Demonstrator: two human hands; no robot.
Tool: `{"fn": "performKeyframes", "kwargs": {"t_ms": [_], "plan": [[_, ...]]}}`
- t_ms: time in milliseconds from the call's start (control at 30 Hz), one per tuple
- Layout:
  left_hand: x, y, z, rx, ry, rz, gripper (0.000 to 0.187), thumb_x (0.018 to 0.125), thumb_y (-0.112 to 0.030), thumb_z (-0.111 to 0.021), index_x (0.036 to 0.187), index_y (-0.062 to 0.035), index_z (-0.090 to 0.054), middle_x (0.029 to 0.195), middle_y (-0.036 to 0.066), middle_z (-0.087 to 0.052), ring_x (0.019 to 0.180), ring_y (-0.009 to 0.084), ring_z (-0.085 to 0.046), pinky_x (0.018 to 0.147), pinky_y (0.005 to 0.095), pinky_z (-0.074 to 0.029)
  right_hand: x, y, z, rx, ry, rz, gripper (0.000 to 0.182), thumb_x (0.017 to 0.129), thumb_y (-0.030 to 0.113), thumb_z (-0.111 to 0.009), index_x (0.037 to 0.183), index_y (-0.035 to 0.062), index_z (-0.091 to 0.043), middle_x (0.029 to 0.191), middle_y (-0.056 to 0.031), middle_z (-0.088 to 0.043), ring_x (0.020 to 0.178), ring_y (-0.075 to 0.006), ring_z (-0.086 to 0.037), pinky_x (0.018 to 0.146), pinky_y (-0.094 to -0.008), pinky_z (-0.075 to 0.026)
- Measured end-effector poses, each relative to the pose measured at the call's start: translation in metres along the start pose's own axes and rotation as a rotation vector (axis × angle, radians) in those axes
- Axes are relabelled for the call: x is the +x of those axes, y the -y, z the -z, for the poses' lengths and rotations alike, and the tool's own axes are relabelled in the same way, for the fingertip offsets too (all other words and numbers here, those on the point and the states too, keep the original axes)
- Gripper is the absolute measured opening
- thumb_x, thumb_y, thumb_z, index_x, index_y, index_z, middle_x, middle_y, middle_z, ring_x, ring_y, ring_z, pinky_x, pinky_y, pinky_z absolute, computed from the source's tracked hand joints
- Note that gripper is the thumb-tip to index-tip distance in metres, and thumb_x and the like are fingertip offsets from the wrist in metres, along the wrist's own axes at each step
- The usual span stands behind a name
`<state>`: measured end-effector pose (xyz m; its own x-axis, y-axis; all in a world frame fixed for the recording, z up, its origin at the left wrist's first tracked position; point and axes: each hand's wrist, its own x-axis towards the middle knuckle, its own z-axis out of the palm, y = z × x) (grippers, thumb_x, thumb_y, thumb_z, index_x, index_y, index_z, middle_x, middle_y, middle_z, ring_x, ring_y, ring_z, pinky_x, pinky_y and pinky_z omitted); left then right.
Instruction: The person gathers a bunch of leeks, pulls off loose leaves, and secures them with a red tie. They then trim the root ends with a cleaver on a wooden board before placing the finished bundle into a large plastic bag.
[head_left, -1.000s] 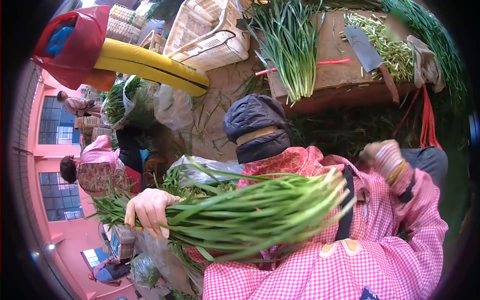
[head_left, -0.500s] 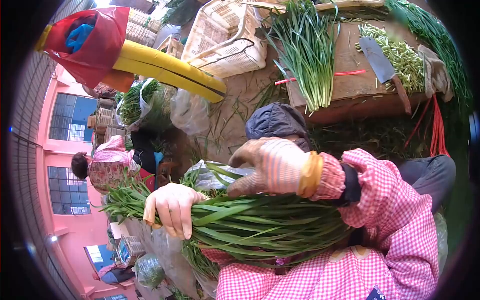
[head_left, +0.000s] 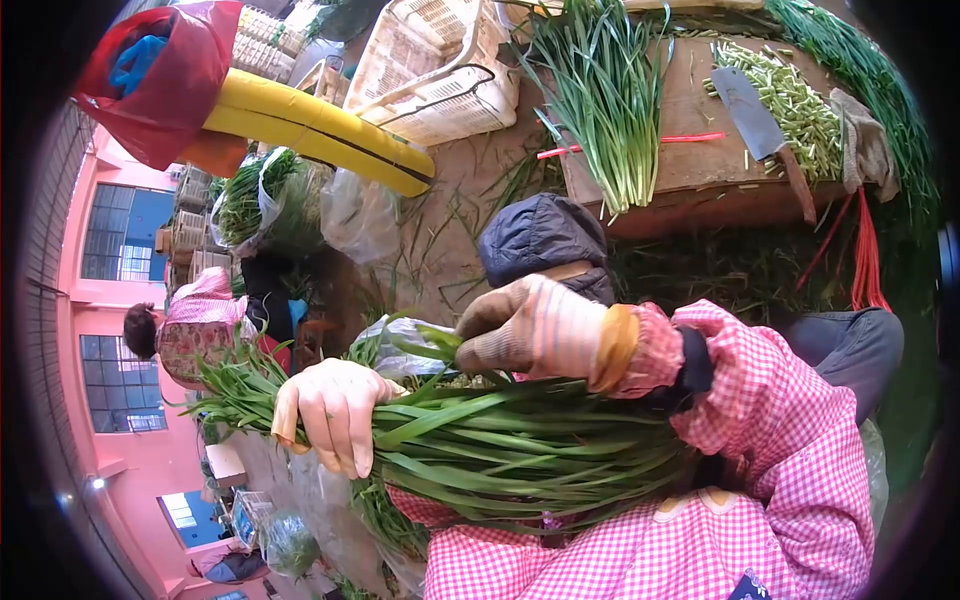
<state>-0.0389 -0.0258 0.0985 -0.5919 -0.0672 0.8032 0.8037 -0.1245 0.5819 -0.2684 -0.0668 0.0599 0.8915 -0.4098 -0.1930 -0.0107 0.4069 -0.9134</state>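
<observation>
Pink wall [head_left: 132, 500] stood behind; left hand [head_left: 330, 410] gripped a long, green, flat-leaved bunch [head_left: 530, 450], axis crosswise, tips [head_left: 235, 388] leftward; striped-gloved right hand [head_left: 540, 325] pinched green blades [head_left: 436, 343].

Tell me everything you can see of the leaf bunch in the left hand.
The leaf bunch is many long, narrow, flat green leaves, slightly shiny, running roughly side by side. It lies crosswise before the pink checked clothing. The left hand grips it near the splayed, thin tips; the right hand, in a striped glove, is at its upper edge. Its other end is hidden by the right sleeve.
</observation>
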Motion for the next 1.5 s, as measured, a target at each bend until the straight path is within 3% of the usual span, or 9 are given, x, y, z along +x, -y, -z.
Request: {"fn": "performKeyframes", "kwargs": {"t_ms": [133,233,533,633,867,1133,1267,1367,1500], "plan": [[-0.025,-0.015,-0.005,-0.030,0.026,0.117,0.017,0.076,-0.011,-0.047,0.060,-0.0054,-0.046,0.071,0.026,-0.062,0.062,0.0332,-0.064,0.069,0.0426,-0.056,-0.021,-0.016,0.021,0.005,-0.163,0.475,0.028,0.079,0.026,-0.067,0.096,0.0038,-0.064,0.088,-0.0070,-0.063,0.082,-0.0155,-0.061,0.071,-0.0260,-0.049],[-0.032,-0.016,-0.006,0.015,0.010,0.078,0.018,0.078,-0.010,-0.044,0.061,-0.0074,-0.046,0.074,0.025,-0.063,0.065,0.0333,-0.065,0.071,0.0431,-0.055,-0.028,-0.025,0.040,1.011,-0.188,0.355,0.021,0.089,0.021,-0.054,0.099,0.0023,-0.056,0.089,-0.0082,-0.063,0.078,-0.0238,-0.064,0.069,-0.0335,-0.053],[-0.014,-0.003,-0.043,0.236,-0.307,-0.182,0.015,0.075,-0.010,-0.048,0.067,-0.0018,-0.058,0.077,0.027,-0.063,0.075,0.0322,-0.065,0.078,0.0436,-0.053,-0.110,-0.111,0.169,1.162,-0.715,0.428,0.013,0.089,0.020,-0.054,0.091,0.0072,-0.054,0.076,-0.0011,-0.059,0.038,0.0003,-0.026,0.034,-0.0173,-0.021],[0.004,-0.050,-0.023,0.057,0.100,0.616,0.018,0.078,-0.011,-0.049,0.072,0.0019,-0.059,0.078,0.027,-0.062,0.071,0.0328,-0.065,0.081,0.0453,-0.050,-0.136,-0.150,0.192,0.917,-1.065,0.211,0.014,0.089,0.021,-0.053,0.092,0.0072,-0.055,0.090,-0.0094,-0.063,0.040,-0.0012,-0.029,0.035,-0.0177,-0.022],[0.000,-0.039,-0.013,0.059,0.299,-0.116,0.024,0.084,-0.010,-0.041,0.071,0.0047,-0.054,0.071,0.026,-0.062,0.066,0.0351,-0.065,0.067,0.0428,-0.054,-0.221,-0.224,0.264,0.723,-1.509,0.111,0.014,0.088,0.020,-0.053,0.095,0.0091,-0.058,0.082,-0.0086,-0.064,0.041,-0.0024,-0.034,0.033,-0.0199,-0.027],[0.013,-0.028,-0.002,0.258,0.257,-0.089,0.031,0.086,-0.011,-0.035,0.072,0.0072,-0.055,0.077,0.029,-0.062,0.071,0.0373,-0.064,0.074,0.0456,-0.054,-0.125,-0.142,0.173,-0.710,-0.323,0.139,0.056,0.077,0.051,-0.059,0.108,0.0049,-0.060,0.095,-0.0146,-0.063,0.084,-0.0241,-0.061,0.081,-0.0345,-0.045],[0.026,-0.036,0.004,0.162,0.374,0.106,0.035,0.088,-0.013,-0.032,0.072,0.0077,-0.056,0.079,0.027,-0.063,0.074,0.0350,-0.065,0.076,0.0421,-0.054,-0.075,-0.096,0.085,-0.195,-0.453,-0.204,0.043,0.079,0.044,-0.058,0.096,0.0053,-0.063,0.091,-0.0145,-0.064,0.090,-0.0271,-0.060,0.081,-0.0359,-0.045],[0.024,-0.052,-0.001,0.191,0.318,0.173,0.033,0.088,-0.012,-0.037,0.079,0.0118,-0.060,0.080,0.024,-0.064,0.075,0.0317,-0.066,0.079,0.0372,-0.053,-0.059,-0.111,0.070,-0.877,-0.683,0.144,0.030,0.082,0.035,-0.055,0.090,0.0076,-0.064,0.090,-0.0143,-0.064,0.085,-0.0323,-0.061,0.076,-0.0404,-0.049],[0.031,-0.043,-0.004,0.413,0.262,0.026,0.024,0.086,-0.008,-0.043,0.075,0.0065,-0.058,0.079,0.023,-0.065,0.073,0.0317,-0.066,0.076,0.0361,-0.054,-0.073,-0.134,0.114,-1.159,-0.759,-0.311,0.021,0.081,0.027,-0.056,0.086,0.0104,-0.066,0.086,-0.0116,-0.065,0.085,-0.0291,-0.062,0.073,-0.0402,-0.050]]}}
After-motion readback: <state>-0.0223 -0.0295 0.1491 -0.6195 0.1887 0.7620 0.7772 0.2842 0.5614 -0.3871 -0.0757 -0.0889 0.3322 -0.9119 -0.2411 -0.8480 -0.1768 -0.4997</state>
